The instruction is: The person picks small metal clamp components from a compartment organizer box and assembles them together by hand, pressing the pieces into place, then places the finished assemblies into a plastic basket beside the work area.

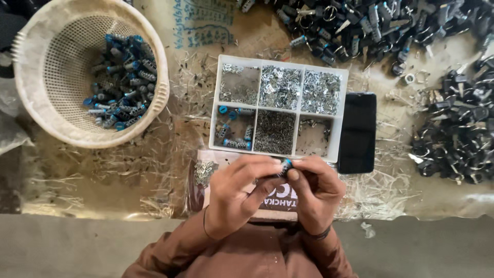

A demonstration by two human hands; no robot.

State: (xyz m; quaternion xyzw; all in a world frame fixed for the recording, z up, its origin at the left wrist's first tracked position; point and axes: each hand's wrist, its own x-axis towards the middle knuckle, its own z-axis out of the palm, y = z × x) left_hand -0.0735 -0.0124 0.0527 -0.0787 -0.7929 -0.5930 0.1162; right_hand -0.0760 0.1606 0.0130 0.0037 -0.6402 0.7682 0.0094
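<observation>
My left hand (239,193) and my right hand (316,190) meet over the near edge of the table, and together they pinch a small metal cylinder with a blue end (284,166). Just beyond them lies a white tray (278,61) with six compartments; these hold small silvery parts, dark fine parts and a few blue-tipped cylinders (234,131). Under my hands sits a pale card with print (278,203). A little heap of silvery parts (204,171) rests left of my left hand.
A round cream mesh basket (36,77) at the far left holds several blue-tipped cylinders (121,82). A black phone (357,132) lies right of the tray. Heaps of black keyed parts (370,23) fill the far edge and the right side (458,128). Metal shavings litter the table.
</observation>
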